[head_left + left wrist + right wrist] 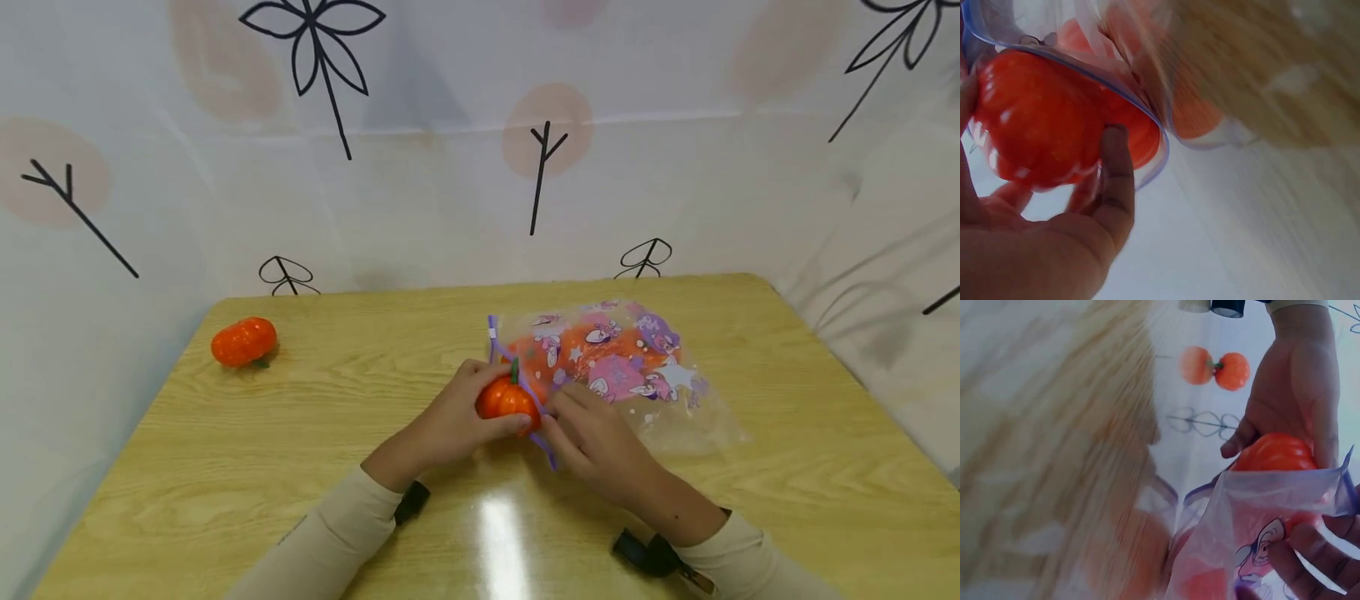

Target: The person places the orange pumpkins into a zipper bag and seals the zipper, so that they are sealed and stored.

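My left hand [459, 417] grips a small shiny orange toy pumpkin [504, 400] with a green stem, thumb in front and fingers behind. That pumpkin [1035, 119] sits at the mouth of a clear printed zip bag [615, 375], partly past its purple edge in the left wrist view. Pinched in my right hand [600, 442] is the bag's rim near the pumpkin; the right wrist view shows these fingers [1316, 550] against the plastic. More orange shapes show through the bag, their outlines blurred by the print.
Another orange pumpkin [243, 342] lies on its side at the far left of the wooden table [337, 442]. A white cloth [450, 200] with drawn plants hangs behind the table's back edge. Dark straps [645, 552] sit at both wrists.
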Demonstrator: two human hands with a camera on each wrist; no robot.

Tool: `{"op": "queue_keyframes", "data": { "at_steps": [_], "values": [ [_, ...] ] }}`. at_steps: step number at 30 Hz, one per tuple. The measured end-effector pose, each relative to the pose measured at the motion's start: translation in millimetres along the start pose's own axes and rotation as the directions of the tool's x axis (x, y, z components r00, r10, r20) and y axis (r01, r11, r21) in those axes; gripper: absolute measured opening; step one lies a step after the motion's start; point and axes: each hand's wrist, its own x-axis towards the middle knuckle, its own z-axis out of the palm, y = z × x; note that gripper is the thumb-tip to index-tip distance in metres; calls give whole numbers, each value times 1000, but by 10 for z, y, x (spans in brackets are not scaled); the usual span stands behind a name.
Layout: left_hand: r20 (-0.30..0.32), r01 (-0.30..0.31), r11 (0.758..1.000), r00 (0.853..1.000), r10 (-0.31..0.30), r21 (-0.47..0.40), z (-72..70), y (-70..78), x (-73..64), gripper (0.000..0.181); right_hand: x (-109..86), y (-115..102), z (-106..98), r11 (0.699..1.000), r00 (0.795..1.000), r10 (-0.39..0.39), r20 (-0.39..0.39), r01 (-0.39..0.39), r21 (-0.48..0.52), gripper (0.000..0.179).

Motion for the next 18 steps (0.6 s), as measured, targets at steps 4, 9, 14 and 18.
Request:
{"op": "queue_keyframes", "data": {
  "at_steps": [4,9,14,18],
  "values": [
    [-6,18,1000,1000,-18,5,25,8,7,72,6,-1,-1,1000,1000,2,1,-2,-10,13],
    [44,91,995,995,-92,29,46,0,-19,74,-7,7,-8,1000,1000,-23,21,23,18,13],
    [42,113,992,992,-116,56,48,12,-40,75,12,22,-15,994,997,-80,7,79,69,14],
    [22,111,992,993,-113,65,60,23,-47,78,17,20,-14,991,995,-102,-2,101,84,15]
  ]
}}
